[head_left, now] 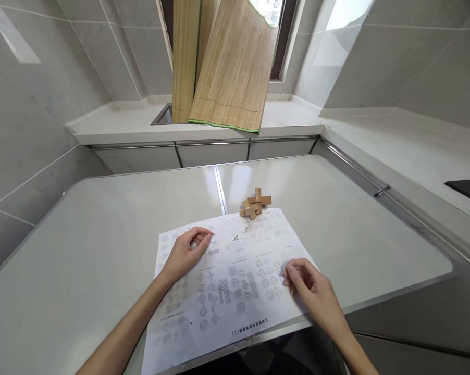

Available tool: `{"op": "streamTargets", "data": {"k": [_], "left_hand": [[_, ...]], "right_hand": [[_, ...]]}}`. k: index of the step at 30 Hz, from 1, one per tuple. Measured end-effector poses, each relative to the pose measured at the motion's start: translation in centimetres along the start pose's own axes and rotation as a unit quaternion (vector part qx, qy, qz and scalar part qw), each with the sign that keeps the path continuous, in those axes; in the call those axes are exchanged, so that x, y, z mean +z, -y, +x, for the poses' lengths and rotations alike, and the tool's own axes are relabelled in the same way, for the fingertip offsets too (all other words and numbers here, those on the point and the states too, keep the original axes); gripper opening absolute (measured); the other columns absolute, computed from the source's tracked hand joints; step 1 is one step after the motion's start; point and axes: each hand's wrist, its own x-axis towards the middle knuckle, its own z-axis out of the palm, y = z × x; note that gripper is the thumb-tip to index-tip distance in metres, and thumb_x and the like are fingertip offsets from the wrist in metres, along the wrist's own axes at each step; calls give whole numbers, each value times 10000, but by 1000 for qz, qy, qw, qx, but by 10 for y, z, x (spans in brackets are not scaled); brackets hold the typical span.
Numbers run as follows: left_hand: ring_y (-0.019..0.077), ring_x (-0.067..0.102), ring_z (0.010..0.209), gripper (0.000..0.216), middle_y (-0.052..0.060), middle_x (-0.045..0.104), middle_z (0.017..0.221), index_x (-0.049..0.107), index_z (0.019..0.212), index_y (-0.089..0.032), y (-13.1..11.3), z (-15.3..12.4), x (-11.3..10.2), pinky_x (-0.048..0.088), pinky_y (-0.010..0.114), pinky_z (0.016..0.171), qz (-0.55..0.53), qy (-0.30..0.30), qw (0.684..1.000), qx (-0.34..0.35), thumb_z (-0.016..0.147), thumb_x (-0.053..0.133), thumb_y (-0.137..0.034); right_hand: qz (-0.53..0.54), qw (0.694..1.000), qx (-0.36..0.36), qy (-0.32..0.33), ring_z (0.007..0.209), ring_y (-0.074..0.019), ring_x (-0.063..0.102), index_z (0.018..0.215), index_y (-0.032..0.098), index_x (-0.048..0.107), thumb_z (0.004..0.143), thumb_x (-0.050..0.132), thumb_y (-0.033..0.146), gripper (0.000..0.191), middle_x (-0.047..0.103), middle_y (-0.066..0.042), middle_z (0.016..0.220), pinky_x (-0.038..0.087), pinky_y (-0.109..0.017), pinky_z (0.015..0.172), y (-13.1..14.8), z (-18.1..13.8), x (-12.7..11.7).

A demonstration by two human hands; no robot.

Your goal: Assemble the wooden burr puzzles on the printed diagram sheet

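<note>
A white instruction sheet (235,281) printed with several small diagrams lies flat on the pale table (102,234), its near edge hanging slightly over the table's front. My left hand (186,252) rests on the sheet's upper left part, fingers curled lightly, holding nothing. My right hand (311,291) rests at the sheet's right edge, fingertips touching the paper. A small wooden interlocking puzzle (255,203) made of crossed blocks stands on the table just beyond the sheet's far edge, apart from both hands.
A bamboo mat (227,67) hangs down over a white counter (141,122) and a sink corner at the back. A second counter (415,146) runs along the right, with a dark cooktop edge (467,188). Grey tiled walls surround.
</note>
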Motion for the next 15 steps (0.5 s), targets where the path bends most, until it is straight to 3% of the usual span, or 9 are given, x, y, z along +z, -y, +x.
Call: {"op": "streamTargets", "data": {"k": [8,15], "left_hand": [[210,605,780,400,35,681,802,759,1014,-213,2,2,-2,486,309,719,20,-5,1000,10,962,597,-575],[204,605,757,370,30,699,806,760,988,-224,7,4,-4,478,301,707,21,-6,1000,0,956,609,-561]], "right_hand": [[-69,996,-35,-49,632,-190,632,897,224,700,1001,574,655,461,698,-39,727,516,-284,629,-1,-5,9],[-94,993,-46,-47,650,-195,648,890,229,695,1018,544,635,451,692,-35,715,522,-279,639,-6,-4,11]]}}
